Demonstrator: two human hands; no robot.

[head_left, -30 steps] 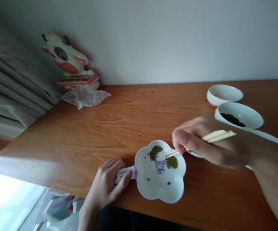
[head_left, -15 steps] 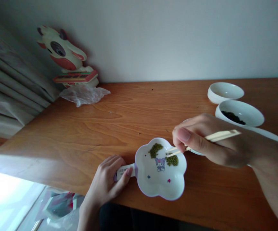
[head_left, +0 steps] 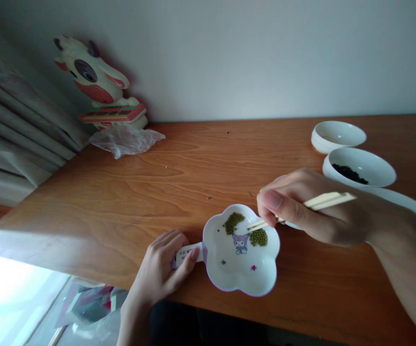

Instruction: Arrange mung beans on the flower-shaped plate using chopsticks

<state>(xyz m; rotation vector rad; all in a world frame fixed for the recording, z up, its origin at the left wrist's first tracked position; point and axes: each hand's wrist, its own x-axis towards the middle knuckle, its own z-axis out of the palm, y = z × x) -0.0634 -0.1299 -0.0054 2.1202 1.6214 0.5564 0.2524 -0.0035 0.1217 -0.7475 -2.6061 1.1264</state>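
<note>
My left hand is closed round the short handle of a white flower-shaped bowl with a purple rim and a cartoon figure printed inside. Two small heaps of green beans lie in its far part, one left and one right. My right hand grips a pair of wooden chopsticks. Their tips are close together over the bowl, just above the right heap. A tiny bean seems to sit at the tips, too small to be sure. Behind my right hand, a white dish is mostly hidden.
At the right stand a white bowl, a second white bowl holding dark bits, and a white plate partly under my forearm. A cow-shaped toy keyboard and a crumpled plastic bag are at the back left.
The chopstick tips have risen slightly from the right heap and drawn closer together. My left hand still holds the bowl's handle; the view has shifted a little.
</note>
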